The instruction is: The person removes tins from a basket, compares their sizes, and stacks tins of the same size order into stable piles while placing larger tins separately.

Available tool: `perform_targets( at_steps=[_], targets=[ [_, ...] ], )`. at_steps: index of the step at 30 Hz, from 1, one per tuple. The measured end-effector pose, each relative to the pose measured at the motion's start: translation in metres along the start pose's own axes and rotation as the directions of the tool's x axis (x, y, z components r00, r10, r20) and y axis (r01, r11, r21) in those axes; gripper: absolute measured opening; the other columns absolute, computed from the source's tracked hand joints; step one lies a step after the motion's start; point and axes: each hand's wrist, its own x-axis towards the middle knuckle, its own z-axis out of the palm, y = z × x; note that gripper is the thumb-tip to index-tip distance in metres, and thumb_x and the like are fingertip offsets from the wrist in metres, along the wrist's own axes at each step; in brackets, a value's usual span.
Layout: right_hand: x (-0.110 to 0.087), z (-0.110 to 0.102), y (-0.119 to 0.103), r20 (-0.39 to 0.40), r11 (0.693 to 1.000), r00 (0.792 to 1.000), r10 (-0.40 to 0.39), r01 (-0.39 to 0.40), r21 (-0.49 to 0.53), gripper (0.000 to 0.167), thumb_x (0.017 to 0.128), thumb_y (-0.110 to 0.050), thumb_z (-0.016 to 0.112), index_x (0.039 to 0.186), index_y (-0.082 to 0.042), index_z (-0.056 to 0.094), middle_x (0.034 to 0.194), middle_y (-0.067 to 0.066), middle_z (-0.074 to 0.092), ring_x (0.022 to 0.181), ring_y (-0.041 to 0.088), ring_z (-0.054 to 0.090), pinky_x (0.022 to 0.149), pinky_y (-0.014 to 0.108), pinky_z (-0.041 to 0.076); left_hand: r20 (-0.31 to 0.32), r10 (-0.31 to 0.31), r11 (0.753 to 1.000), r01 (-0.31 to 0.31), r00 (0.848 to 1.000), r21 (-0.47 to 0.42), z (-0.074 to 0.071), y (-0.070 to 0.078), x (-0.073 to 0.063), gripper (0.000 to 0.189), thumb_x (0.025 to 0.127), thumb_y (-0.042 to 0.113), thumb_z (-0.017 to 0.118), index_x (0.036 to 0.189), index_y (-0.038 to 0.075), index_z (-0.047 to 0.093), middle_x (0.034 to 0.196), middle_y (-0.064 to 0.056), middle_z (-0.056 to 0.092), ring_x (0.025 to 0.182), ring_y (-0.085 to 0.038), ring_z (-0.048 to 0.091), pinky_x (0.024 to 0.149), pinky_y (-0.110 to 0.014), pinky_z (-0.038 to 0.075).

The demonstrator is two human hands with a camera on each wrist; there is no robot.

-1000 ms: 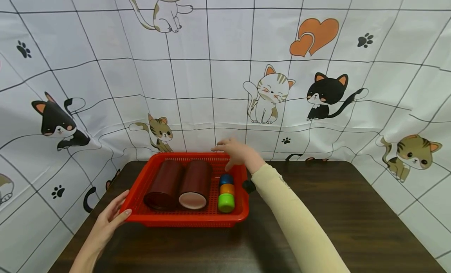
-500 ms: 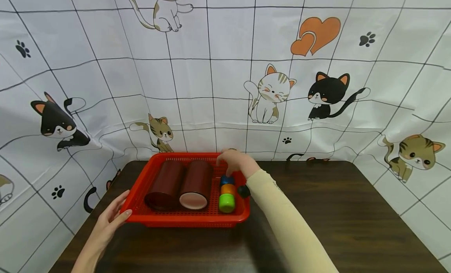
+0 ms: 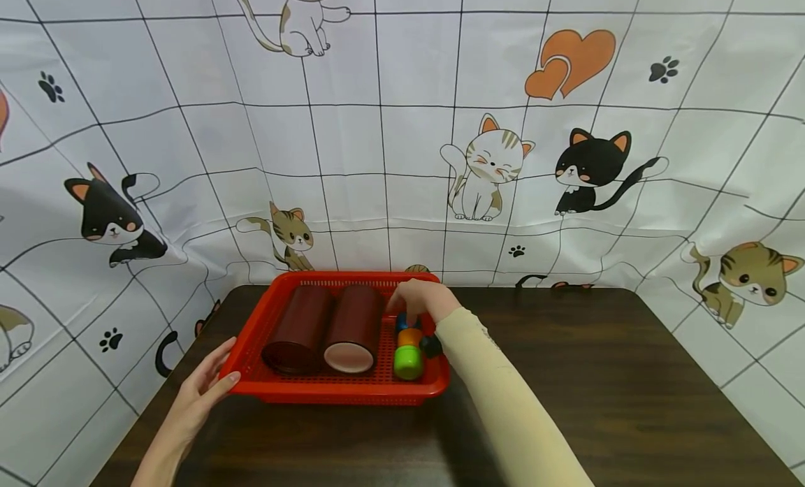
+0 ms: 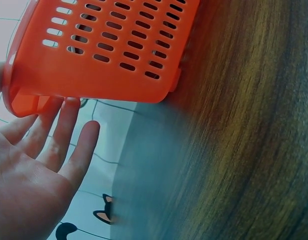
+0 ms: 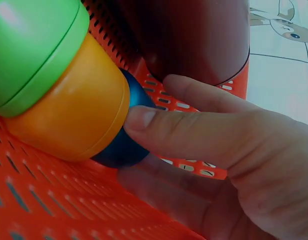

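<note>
A red plastic basket with slotted walls stands on the table. My left hand holds its left front corner, thumb over the rim and fingers beneath, as the left wrist view shows. Inside on the right lies a row of rounded toy cups: a green cup in front, an orange cup behind it, then a blue cup at the back. My right hand reaches over them and pinches the blue cup, thumb near the orange seam and fingers on the far side, partly hidden.
Two dark brown cylinders, a left cylinder and a right cylinder with a pale end, lie side by side in the basket. Dark wood table extends to the right. A white cat-print sheet hangs close behind the basket.
My right hand has come down from above the basket's back right corner to the blue cup. My left hand has kept its hold on the corner.
</note>
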Motion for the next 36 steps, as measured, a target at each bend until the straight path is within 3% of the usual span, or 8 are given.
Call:
perform_targets(
  at_steps=[12,15,18,21,29,36],
  targets=[
    [-0.0014,-0.0032,-0.0027,0.087,0.999,0.996,0.035,-0.035,-0.002,0.052,0.083,0.001,0.075,0.129,-0.022,0.068,0.13,0.0,0.067,0.113,0.016,0.059,0.096,0.034,0.055,-0.003,-0.016,1.0,0.016,1.0,-0.011,0.0009,0.0014,0.0005,0.06,0.102,0.009,0.051,0.156,0.006,0.025,0.123,0.03,0.055,0.105,0.01,0.06,0.081,-0.01,0.051],
    [0.0002,-0.0026,-0.0031,0.126,0.999,0.991,0.036,-0.035,-0.008,0.056,0.084,0.003,0.074,0.132,-0.024,0.066,0.129,-0.001,0.066,0.104,0.014,0.054,0.082,0.026,0.055,0.0,-0.025,1.0,0.025,1.0,0.005,0.0006,0.0015,0.0003,0.061,0.102,0.011,0.051,0.157,0.006,0.024,0.123,0.031,0.054,0.105,0.011,0.059,0.081,-0.01,0.051],
    [0.0031,-0.0003,-0.003,0.168,0.999,0.985,0.039,-0.037,-0.017,0.06,0.084,0.005,0.071,0.134,-0.027,0.064,0.122,-0.002,0.063,0.098,0.015,0.049,0.065,0.022,0.046,0.004,-0.03,0.999,0.03,1.0,0.013,0.0002,0.001,0.0002,0.061,0.102,0.012,0.051,0.157,0.007,0.023,0.123,0.032,0.054,0.105,0.011,0.059,0.081,-0.011,0.051],
    [0.0061,0.0021,-0.0025,0.2,0.999,0.979,0.038,-0.037,-0.013,0.062,0.083,0.005,0.07,0.134,-0.029,0.063,0.116,-0.002,0.058,0.097,0.016,0.047,0.058,0.022,0.04,0.003,-0.028,1.0,0.028,1.0,0.006,0.0002,0.0011,0.0002,0.061,0.102,0.011,0.051,0.157,0.007,0.024,0.123,0.031,0.054,0.105,0.01,0.06,0.081,-0.011,0.051],
    [0.0065,0.0017,-0.0012,0.184,1.0,0.983,-0.012,0.016,-0.02,0.061,0.081,0.003,0.072,0.134,-0.026,0.062,0.136,0.001,0.06,0.104,0.016,0.05,0.069,0.023,0.049,0.004,-0.012,1.0,0.012,1.0,-0.002,0.0011,0.0008,-0.0001,0.061,0.102,0.01,0.05,0.157,0.006,0.024,0.124,0.031,0.054,0.105,0.01,0.06,0.081,-0.011,0.051],
    [0.0031,-0.002,-0.0011,0.165,1.0,0.986,-0.009,0.008,0.006,0.061,0.082,0.001,0.075,0.136,-0.024,0.061,0.139,0.004,0.059,0.106,0.017,0.052,0.083,0.03,0.056,0.009,-0.017,1.0,0.017,1.0,0.001,0.0007,0.0012,-0.0008,0.061,0.102,0.011,0.051,0.157,0.007,0.023,0.124,0.031,0.053,0.105,0.012,0.059,0.082,-0.011,0.052]
  ],
)
